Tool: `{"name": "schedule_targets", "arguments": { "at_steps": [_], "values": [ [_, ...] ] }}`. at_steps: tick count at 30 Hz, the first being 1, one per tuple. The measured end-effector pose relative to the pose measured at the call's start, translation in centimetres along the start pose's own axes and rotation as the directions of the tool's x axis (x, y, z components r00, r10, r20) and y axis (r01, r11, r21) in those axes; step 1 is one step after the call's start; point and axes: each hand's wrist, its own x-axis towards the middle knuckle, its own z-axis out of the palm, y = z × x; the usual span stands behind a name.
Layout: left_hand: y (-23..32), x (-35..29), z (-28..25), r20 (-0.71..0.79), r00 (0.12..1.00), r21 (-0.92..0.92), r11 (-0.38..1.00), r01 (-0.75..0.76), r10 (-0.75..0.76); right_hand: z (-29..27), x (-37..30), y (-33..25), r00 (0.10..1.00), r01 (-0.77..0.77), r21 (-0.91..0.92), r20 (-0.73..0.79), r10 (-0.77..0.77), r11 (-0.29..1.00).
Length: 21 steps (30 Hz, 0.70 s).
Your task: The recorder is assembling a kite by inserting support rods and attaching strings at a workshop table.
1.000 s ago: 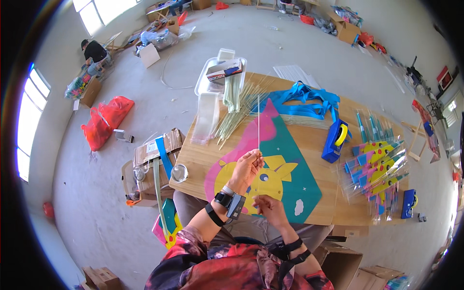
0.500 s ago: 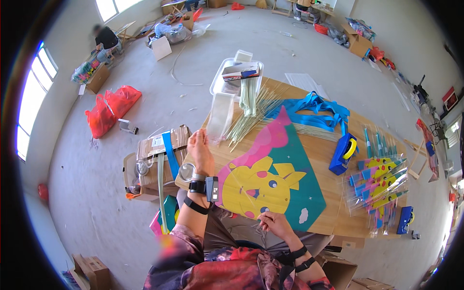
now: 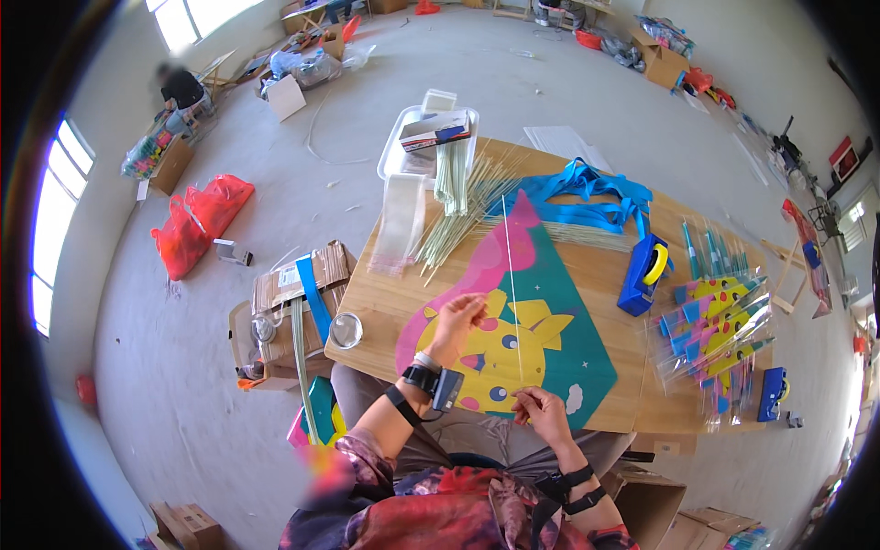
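A diamond-shaped kite sheet [image 3: 587, 367], pink and teal with a yellow cartoon figure, lies on the wooden table [image 3: 376, 330]. Over it runs a thin pale rod [image 3: 511, 275], from the pink tip toward the near edge. My right hand [image 3: 543, 412] pinches the rod's near end at the sheet's lower edge. My left hand [image 3: 461, 321] hovers above the sheet's left half, left of the rod. Its fingertips are pressed together, and what they hold, if anything, is too small to make out.
Beyond the sheet lie loose pale rods [image 3: 467, 215] and blue ribbon [image 3: 587, 188]. A blue tape dispenser [image 3: 642, 280] and packed kites [image 3: 720, 335] are at the right. At the left stand a small clear round container [image 3: 346, 330] and a cardboard box [image 3: 261, 316].
A rod now lies over the sheet, held by my right hand, which moved slightly right. My left hand came right and nearer, from beside the sheet to above it. The whole view shifted a little.
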Motion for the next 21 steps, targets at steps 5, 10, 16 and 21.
{"name": "schedule_targets", "arguments": {
  "at_steps": [5, 10, 16, 21],
  "values": [
    [-1.2, -1.8, 2.1, 0.013, 0.995, 0.047, 0.994, 0.095, -0.095, 0.7, 0.2, -1.1, 0.999, 0.038, -0.007, -0.019, -0.039, 0.999],
    [-0.7, -2.3, 1.4, -0.08, 0.993, -0.012, 0.996, 0.088, -0.089, 0.3, 0.5, 0.0, 0.998, 0.05, 0.03, -0.041, -0.049, 0.998],
    [-0.6, -2.4, 0.6, -0.038, 0.993, 0.078, 0.991, 0.11, -0.108, 0.8, 0.7, 0.2, 1.0, 0.018, 0.048, -0.015, -0.018, 0.999],
    [-1.7, -3.1, 1.9, -0.04, 0.984, 0.238, 0.955, 0.178, -0.173, 1.4, 1.2, 0.4, 1.0, 0.007, 0.088, -0.003, -0.007, 0.996]
  ]
}}
